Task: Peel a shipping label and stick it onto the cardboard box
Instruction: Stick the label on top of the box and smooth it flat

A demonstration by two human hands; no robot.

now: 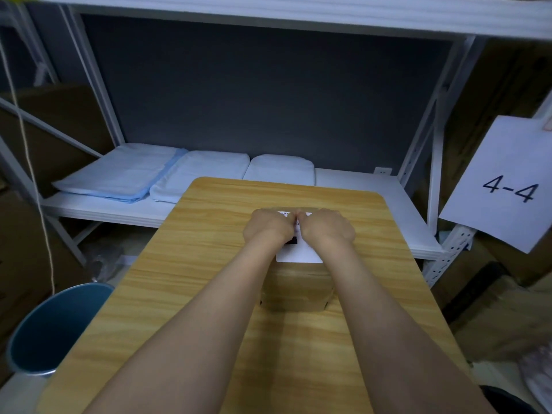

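Observation:
A brown cardboard box (295, 289) stands in the middle of the wooden table (191, 264). A white shipping label (298, 254) with black print lies on the box's top. My left hand (267, 228) and my right hand (327, 230) rest side by side on the far part of the label, fingers curled down, thumbs touching in the middle. Both hands cover most of the label's upper half, so only its near edge and a strip between the hands show. Whether the fingers pinch the label or just press on it is hidden.
A white metal shelf (373, 204) behind the table holds folded white and blue cloths (125, 174). A blue bin (56, 330) stands on the floor at the left. A paper sign reading 4-4 (507, 186) hangs at the right. Cardboard boxes (495, 318) are stacked on the right.

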